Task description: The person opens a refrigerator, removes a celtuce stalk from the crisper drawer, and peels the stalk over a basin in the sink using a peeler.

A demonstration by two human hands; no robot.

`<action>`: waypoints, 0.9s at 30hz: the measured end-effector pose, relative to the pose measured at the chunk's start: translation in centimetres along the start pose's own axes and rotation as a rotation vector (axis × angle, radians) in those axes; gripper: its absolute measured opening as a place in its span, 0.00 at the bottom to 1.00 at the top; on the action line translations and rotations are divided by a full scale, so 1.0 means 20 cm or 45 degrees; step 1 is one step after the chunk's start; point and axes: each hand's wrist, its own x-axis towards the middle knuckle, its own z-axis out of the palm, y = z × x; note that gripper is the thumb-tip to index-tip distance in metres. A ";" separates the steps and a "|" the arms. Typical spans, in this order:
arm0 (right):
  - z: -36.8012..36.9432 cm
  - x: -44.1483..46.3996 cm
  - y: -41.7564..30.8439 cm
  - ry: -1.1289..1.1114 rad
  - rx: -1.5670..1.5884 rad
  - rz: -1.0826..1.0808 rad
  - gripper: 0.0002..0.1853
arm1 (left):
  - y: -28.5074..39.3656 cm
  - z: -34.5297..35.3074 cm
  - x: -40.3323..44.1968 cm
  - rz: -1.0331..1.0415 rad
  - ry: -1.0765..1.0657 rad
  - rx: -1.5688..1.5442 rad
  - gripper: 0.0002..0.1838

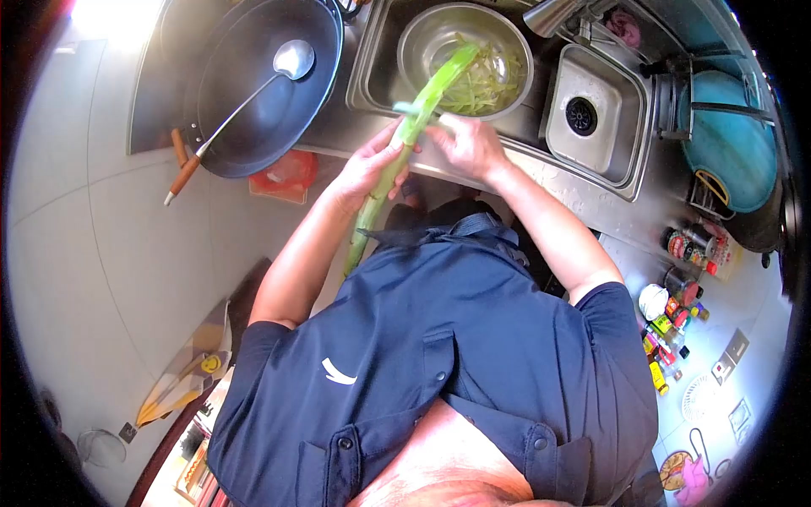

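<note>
A long green stalk [385,184] runs slantwise from near my waist up over the sink, its pale, peeled-looking top above a steel bowl [408,52]. My left hand [372,166] is wrapped round the middle of the stalk. Just to the right, my right hand [467,149] is closed on a light green peeler [409,108], whose head lies across the stalk. Thin green peelings [494,84] lie in the bowl, which sits in the left sink basin.
A large wok [245,118] with a ladle [293,60] in it stands at the left. A smaller basin [583,152] with a drain lies right of the bowl, under a faucet [553,15]. Bottles and jars [667,329] stand farther right, below a blue-green round lid [728,139].
</note>
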 end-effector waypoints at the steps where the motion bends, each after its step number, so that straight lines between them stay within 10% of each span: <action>1: -0.05 0.05 0.02 -0.057 0.013 0.132 0.31 | 0.01 0.01 -0.01 0.022 0.027 -0.004 0.31; 5: -0.12 0.30 0.57 0.313 0.066 0.653 0.34 | 0.00 -0.02 -0.03 0.053 0.077 -0.008 0.35; 11: -0.27 0.24 0.65 0.453 -0.109 0.689 0.37 | 0.01 -0.05 -0.02 0.048 0.116 -0.090 0.34; 27: 0.12 -0.07 -0.06 0.122 0.459 -0.218 0.25 | 0.04 0.00 0.10 -0.214 0.194 -0.123 0.29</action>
